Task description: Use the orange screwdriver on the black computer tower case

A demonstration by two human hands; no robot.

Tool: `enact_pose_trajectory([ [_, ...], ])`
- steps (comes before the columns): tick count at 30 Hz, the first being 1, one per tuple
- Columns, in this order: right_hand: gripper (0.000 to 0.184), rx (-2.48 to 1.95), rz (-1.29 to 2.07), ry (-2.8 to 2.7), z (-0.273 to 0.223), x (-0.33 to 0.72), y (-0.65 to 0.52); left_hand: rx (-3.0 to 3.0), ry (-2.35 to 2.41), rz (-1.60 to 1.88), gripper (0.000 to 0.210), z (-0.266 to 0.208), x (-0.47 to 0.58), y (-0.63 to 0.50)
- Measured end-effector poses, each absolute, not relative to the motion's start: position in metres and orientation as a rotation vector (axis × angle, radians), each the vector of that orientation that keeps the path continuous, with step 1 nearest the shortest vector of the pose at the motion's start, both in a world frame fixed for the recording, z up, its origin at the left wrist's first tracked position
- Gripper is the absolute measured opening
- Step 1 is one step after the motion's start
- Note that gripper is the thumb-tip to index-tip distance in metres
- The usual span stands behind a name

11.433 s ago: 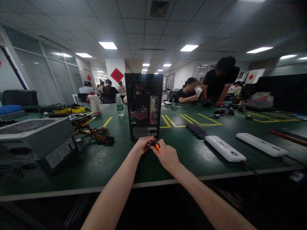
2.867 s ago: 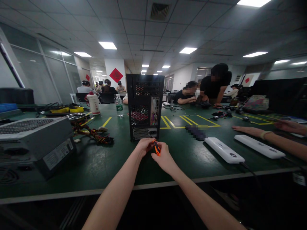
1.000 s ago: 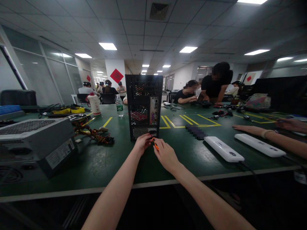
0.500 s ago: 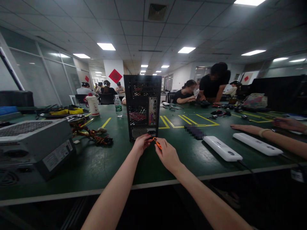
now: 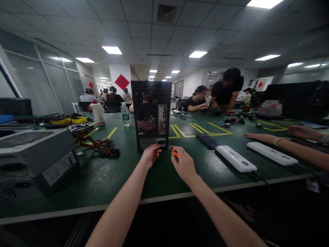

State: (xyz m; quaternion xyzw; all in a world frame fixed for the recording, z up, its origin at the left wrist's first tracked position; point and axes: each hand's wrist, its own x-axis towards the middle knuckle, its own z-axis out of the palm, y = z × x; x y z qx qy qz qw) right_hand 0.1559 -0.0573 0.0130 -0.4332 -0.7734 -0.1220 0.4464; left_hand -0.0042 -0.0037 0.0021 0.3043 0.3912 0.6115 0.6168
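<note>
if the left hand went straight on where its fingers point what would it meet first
Most likely the black computer case: the left hand points at its lower back, near the power socket. Whether they already touch is unclear.

Black case (image 5: 151,118) stands on a green table (image 5: 102,183), left hand (image 5: 150,156) is at its lower edge, right hand (image 5: 183,164) holds an orange-black tool (image 5: 175,152) nearby, grey power supplies (image 5: 33,151) sit at left, two white strips (image 5: 235,159) lie at right
</note>
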Motion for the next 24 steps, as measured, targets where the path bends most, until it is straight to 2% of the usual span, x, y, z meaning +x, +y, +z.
enact_pose_trajectory([
  [24, 0.020, -1.169, -0.434, -1.932, 0.0132, 0.1520, -0.0621, 0.698, 0.935, 1.413, 0.034, 0.0059, -0.0021, -0.0072],
])
